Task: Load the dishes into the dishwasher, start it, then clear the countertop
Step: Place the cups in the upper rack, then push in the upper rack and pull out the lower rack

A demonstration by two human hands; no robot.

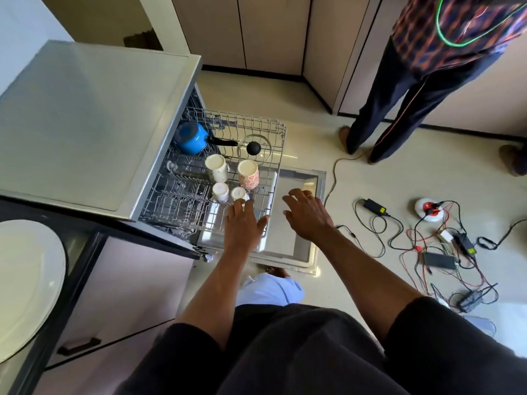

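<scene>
Loading step in hand, by look of it. Your left hand lay flat on front of pulled-out upper rack, fingers straight, tips at small cup; gripped nothing. Your right hand hovered spread wide over open dishwasher door, empty. Rack carried blue kettle, glass lid, upturned cups. White plate sat at left, unloaded. Next move likely: fetch plate, then slide rack in evenly; cups could tip.

Glossy cream floor (beige cabinets)
</scene>
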